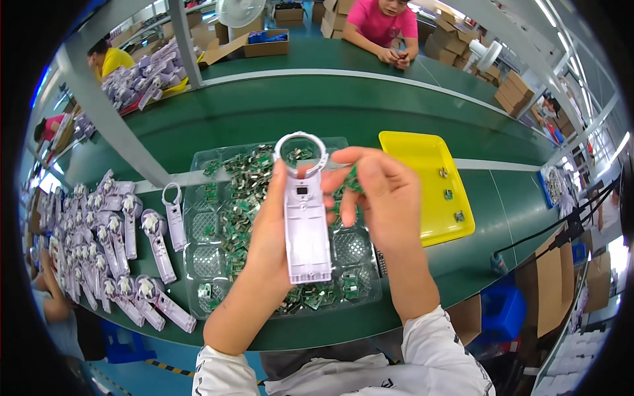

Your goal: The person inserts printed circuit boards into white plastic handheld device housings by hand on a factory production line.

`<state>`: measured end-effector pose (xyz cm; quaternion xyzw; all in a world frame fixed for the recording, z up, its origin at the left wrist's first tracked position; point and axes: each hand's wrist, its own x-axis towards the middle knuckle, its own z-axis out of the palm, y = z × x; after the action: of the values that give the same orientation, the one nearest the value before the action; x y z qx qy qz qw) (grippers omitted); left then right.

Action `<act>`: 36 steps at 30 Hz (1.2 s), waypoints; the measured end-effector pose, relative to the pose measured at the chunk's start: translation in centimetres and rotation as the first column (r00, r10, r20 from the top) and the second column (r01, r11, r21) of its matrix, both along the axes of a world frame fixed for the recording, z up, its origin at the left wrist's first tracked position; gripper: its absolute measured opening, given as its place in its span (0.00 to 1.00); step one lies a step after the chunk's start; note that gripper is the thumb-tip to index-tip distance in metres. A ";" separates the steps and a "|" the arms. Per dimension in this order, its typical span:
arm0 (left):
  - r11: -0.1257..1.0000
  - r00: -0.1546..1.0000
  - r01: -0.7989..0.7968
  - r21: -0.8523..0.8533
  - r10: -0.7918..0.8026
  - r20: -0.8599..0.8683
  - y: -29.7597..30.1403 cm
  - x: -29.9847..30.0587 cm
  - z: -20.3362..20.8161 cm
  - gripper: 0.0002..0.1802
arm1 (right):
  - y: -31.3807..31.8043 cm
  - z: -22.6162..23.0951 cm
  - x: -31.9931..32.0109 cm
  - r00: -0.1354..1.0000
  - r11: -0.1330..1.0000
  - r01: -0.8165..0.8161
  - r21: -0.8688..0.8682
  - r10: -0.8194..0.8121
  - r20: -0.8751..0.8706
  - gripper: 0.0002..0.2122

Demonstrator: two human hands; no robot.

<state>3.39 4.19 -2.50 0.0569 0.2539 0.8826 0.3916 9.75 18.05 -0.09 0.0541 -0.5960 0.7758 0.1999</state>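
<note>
My left hand point(267, 228) is closed round a pale lilac plastic housing point(308, 244), a long hollow handle with an open ring at its top. The ring points away from me, and a small dark square opening shows below it. Just right of the ring, my right hand point(386, 191) pinches a small green circuit board point(354, 179) between thumb and fingers. The board is apart from the housing's handle. Beneath both hands lies a clear plastic tray point(206, 245) heaped with similar green boards.
Many lilac housings point(109, 231), most with white parts in their heads, lie at the left. A yellow tray point(429, 198) with three small boards stands at the right. A grey metal post point(109, 115) rises at the left. Across the bench sits a person in pink point(383, 26).
</note>
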 end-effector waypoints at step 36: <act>0.980 0.995 -0.065 -0.189 0.079 0.066 -1.4 2.6 3.0 0.27 | -0.8 1.7 1.5 0.874 0.560 0.484 0.672 -0.266 -0.407 0.19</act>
<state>6.00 2.77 0.54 -0.0214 0.3230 0.8699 0.3721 11.28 17.27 1.59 0.1042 -0.8296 0.3793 0.3963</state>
